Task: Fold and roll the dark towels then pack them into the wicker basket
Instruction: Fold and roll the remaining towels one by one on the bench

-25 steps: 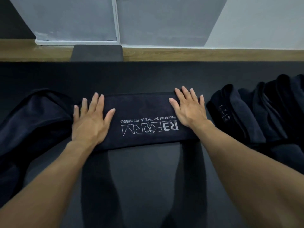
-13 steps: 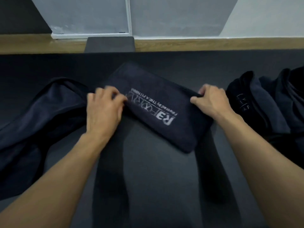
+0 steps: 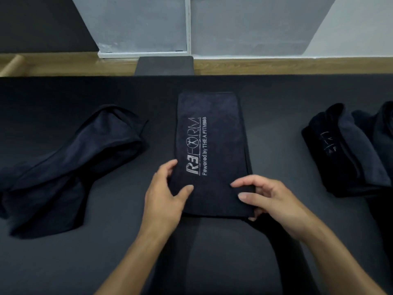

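Folded towel (image 3: 212, 128) is laid lengthwise on the mat (image 3: 276, 103), logo up. Its near end is gripped at both corners: left hand (image 3: 163, 194) curled round the left edge, right hand (image 3: 272, 199) pinching the right. Rolling is judged next; a tight, even first turn is needed. Wicker basket is not seen.

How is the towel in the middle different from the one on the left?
The middle towel is folded into a flat, neat strip; the left towel lies crumpled. The middle towel shows white lettering; the left towel shows none. Both are dark and lie on the black mat.
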A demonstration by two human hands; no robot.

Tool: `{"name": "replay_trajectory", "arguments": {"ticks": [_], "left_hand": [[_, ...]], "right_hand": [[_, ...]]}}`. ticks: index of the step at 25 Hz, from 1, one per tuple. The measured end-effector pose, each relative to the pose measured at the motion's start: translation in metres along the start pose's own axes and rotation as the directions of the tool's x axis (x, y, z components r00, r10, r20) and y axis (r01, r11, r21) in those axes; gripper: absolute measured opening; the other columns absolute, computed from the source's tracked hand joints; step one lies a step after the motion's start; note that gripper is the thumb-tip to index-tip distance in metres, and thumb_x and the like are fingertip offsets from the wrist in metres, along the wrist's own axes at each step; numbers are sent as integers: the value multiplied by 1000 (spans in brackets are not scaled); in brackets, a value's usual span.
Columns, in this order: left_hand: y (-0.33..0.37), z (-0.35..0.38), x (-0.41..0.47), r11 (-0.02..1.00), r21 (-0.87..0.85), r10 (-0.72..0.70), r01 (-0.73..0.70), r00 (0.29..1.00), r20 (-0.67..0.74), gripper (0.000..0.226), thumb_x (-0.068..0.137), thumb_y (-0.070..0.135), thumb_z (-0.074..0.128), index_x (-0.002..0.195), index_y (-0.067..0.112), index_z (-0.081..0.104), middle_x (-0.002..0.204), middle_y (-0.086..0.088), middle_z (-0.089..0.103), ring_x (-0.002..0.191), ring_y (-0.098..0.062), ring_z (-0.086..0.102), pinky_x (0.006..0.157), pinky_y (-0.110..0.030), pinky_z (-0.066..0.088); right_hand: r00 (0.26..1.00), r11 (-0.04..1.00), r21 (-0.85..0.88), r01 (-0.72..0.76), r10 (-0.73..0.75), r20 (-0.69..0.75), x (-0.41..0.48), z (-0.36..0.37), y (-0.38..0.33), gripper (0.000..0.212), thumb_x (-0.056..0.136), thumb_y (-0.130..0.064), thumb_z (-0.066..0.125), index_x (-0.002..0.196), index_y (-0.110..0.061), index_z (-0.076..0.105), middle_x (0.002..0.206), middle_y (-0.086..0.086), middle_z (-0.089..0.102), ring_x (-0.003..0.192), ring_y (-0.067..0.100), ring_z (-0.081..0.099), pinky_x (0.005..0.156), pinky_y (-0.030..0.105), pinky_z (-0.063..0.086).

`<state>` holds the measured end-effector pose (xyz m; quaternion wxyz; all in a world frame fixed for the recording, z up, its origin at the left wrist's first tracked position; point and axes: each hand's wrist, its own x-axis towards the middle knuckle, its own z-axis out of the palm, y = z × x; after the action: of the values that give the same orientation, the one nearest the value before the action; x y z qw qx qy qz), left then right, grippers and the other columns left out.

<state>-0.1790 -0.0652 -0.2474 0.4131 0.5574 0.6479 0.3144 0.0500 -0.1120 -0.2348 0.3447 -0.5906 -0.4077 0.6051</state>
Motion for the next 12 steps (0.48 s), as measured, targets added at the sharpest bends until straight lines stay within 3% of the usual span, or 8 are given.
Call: {"name": "replay_trajectory", "arguments": {"ticks": [1, 3, 4, 5, 8, 12], "left_hand": [[-1, -3, -2, 997, -52, 47, -49, 998, -30, 60, 82, 12, 78, 128, 41, 54, 126, 21, 60, 117, -4, 60, 94, -38, 55], [3, -7, -5, 974, -199, 99, -107, 994, -47, 46, 85, 7, 73, 115, 41, 64, 126, 25, 61, 111, -5, 64, 62, -33, 60], [6, -8, -5, 958, -266, 99, -107, 994, -42, 36, 87, 5, 70, 106, 36, 69, 120, 22, 66, 105, -5, 66, 51, -27, 56], [8, -10, -3, 938, -335, 81, -85, 996, -27, 29, 88, 2, 68, 98, 29, 72, 111, 15, 72, 98, -8, 68, 49, -25, 54], [6, -17, 2, 884, -467, 71, -12, 991, 109, 39, 70, -10, 53, 96, 13, 73, 99, -6, 75, 92, -18, 69, 76, -28, 56], [-3, -21, -1, 955, -252, 217, -155, 946, 242, 69, 68, -35, 48, 105, 19, 71, 115, 2, 68, 109, -15, 66, 95, -24, 52]], "right_hand": [[996, 998, 56, -18, 14, 86, -3, -4, -1, 36, 87, 7, 63, 114, -17, 68, 82, 8, 61, 67, 13, 56, 61, 26, 54], [987, 995, 102, -12, -5, 160, -6, -8, -2, 56, 81, 21, 59, 122, -17, 62, 87, 10, 65, 72, 14, 56, 65, 28, 55], [991, 995, 94, 9, -21, 130, -5, -7, 0, 58, 79, 25, 57, 121, -16, 61, 89, 8, 69, 73, 15, 58, 65, 27, 54], [997, 997, 72, 35, -40, 60, -4, -4, 1, 56, 79, 26, 57, 116, -15, 62, 89, 5, 73, 72, 14, 60, 63, 25, 54], [978, 995, -7, 95, -94, -189, 1, 6, 2, 39, 80, 18, 63, 94, -18, 69, 79, 3, 75, 66, 12, 64, 55, 20, 51], [948, 985, -121, 119, -149, -280, -2, 8, 2, 13, 82, -17, 76, 72, -17, 68, 57, 4, 58, 49, 6, 51, 49, 17, 44]]}}
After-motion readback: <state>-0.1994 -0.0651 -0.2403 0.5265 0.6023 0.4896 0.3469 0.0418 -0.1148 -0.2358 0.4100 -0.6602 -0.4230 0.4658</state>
